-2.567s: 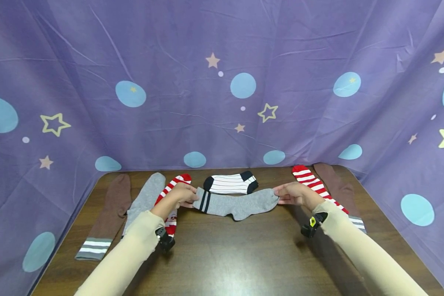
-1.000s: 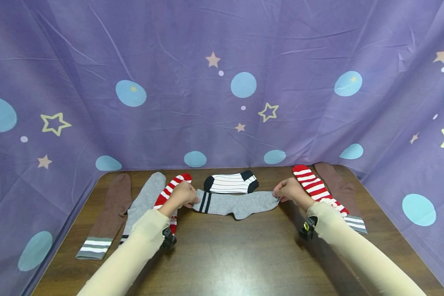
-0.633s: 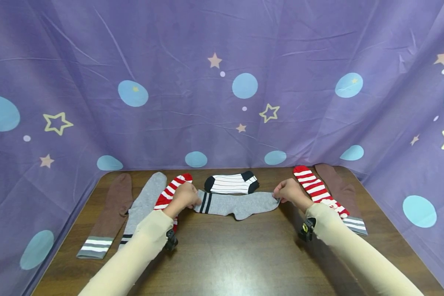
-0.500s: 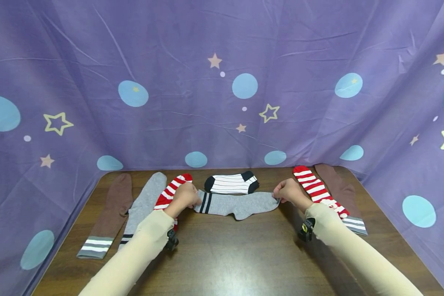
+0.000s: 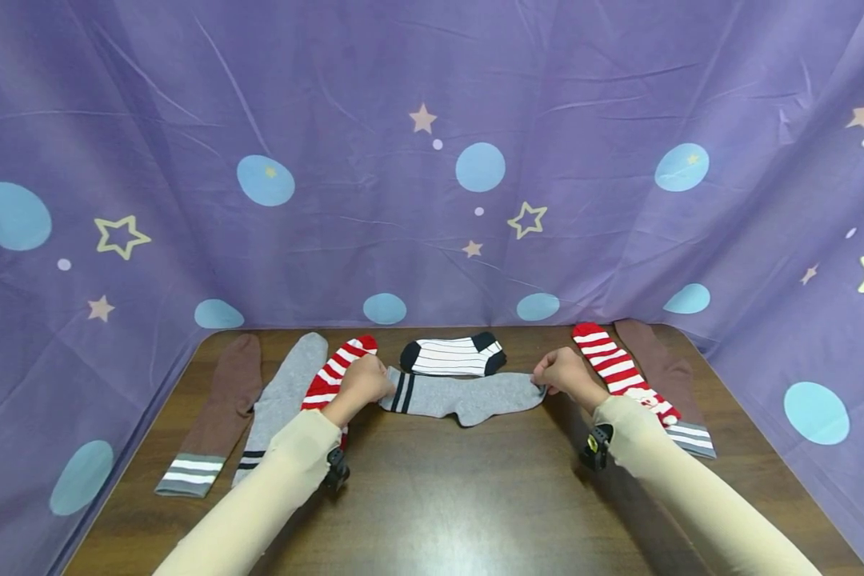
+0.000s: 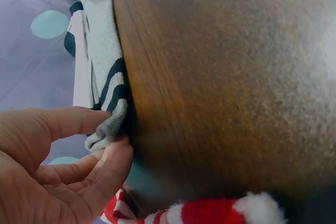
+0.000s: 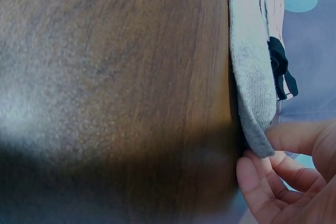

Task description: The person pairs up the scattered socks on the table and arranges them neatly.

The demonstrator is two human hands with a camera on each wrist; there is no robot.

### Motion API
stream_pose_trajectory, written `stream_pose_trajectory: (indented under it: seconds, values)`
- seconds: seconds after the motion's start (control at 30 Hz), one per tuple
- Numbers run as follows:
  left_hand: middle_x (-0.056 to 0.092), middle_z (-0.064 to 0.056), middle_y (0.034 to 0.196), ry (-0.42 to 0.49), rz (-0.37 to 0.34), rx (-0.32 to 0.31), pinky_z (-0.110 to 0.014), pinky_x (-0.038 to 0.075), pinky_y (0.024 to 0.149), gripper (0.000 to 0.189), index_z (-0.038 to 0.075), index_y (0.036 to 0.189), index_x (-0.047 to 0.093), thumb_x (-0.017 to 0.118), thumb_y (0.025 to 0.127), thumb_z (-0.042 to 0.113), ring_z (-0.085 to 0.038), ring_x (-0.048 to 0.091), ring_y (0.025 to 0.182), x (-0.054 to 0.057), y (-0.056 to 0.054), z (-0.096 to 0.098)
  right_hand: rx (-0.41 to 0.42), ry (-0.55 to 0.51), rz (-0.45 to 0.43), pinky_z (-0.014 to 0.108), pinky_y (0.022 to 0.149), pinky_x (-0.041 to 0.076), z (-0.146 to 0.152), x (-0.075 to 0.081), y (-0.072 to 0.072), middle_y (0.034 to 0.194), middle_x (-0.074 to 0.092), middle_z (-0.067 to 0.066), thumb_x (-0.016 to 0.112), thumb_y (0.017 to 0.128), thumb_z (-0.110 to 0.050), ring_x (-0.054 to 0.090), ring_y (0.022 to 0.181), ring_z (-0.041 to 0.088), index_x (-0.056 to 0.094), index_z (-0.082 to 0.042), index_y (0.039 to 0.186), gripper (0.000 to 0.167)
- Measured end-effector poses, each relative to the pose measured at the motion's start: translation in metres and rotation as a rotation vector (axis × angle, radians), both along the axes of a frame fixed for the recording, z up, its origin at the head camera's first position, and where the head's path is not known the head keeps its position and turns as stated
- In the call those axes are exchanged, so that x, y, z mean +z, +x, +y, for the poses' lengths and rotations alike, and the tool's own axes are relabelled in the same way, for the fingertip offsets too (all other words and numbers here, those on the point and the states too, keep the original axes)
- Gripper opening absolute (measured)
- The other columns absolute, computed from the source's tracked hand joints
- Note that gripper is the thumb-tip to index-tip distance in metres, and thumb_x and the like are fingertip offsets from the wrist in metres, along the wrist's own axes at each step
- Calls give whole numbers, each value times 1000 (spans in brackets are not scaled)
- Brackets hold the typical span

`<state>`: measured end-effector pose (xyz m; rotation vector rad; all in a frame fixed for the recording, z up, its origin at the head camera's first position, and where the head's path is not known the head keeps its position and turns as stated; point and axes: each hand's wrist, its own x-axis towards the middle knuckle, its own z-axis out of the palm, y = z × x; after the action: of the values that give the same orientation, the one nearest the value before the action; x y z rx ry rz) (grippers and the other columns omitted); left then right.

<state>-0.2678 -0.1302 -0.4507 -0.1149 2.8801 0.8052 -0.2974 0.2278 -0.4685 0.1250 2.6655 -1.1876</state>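
Observation:
A grey sock (image 5: 446,398) with two black bands lies stretched sideways across the far middle of the table, its heel toward the person. My left hand (image 5: 363,380) pinches the cuff; in the left wrist view the thumb and fingers close on the grey cuff edge (image 6: 107,129). At the other end my right hand (image 5: 565,372) pinches the toe, and the right wrist view shows the toe tip (image 7: 261,142) between thumb and fingers. Just behind lies a white sock (image 5: 450,357) with thin black lines and black heel and toe, overlapped by the grey one in the wrist views.
On the left of the wooden table (image 5: 446,496) lie a brown sock (image 5: 219,392), another grey sock (image 5: 288,388) and a red-and-white striped sock (image 5: 338,372), partly under my left arm. On the right are a striped sock (image 5: 608,360) and a brown sock (image 5: 662,368). A purple curtain (image 5: 346,200) stands behind.
Both hands stay at the ends of the grey sock; the right fingers have drawn in closer around the toe since the earliest frame. The view has shifted slightly.

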Motion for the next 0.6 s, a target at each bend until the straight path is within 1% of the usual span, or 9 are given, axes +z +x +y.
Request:
stream_pose_trajectory:
  seconds: [0.13,0.2,0.23,0.33,0.43,0.53,0.6]
  values:
    - [38,8,41,24,8,-21,-21,28,44,47,19,42,38,68,76,8,-9,40,44,1,2,-3,-2,8,-4,32,62,60,0,0,0,77,68,6,78,82,0,63,66,13,72,4,85,8]
    - [40,8,43,59,8,-20,-21,30,44,45,18,43,41,67,78,9,-9,41,44,4,3,-5,-2,10,-4,32,62,60,-1,1,0,78,68,6,78,82,-1,62,67,14,72,3,85,8]
    - [42,7,45,94,-2,-15,-20,34,45,42,17,45,43,67,79,9,-8,44,45,5,5,-6,2,13,-1,32,62,60,0,1,0,78,68,6,78,82,-1,62,67,14,72,3,85,8]
    - [47,5,54,198,-40,13,-22,48,51,28,11,55,55,65,81,9,-7,50,51,9,8,-8,10,18,7,31,61,59,0,2,0,79,68,7,78,82,-2,62,68,15,72,3,85,8]
    - [55,2,61,285,-81,32,-27,58,58,13,1,73,68,65,84,8,-8,57,57,12,12,-11,15,24,19,31,61,59,0,3,2,80,68,7,78,82,-2,62,68,15,72,3,85,9]
    - [62,-4,66,328,-99,36,-28,59,62,17,-6,89,72,65,86,9,-10,59,60,16,16,-15,21,31,32,30,59,58,0,4,3,80,68,6,78,82,-3,61,66,14,72,2,87,10]
    - [66,-6,70,349,-105,36,-26,59,62,20,-6,95,72,64,87,10,-9,60,63,20,17,-18,25,31,45,28,57,55,1,5,2,79,67,5,79,81,-4,59,64,14,72,2,87,11]
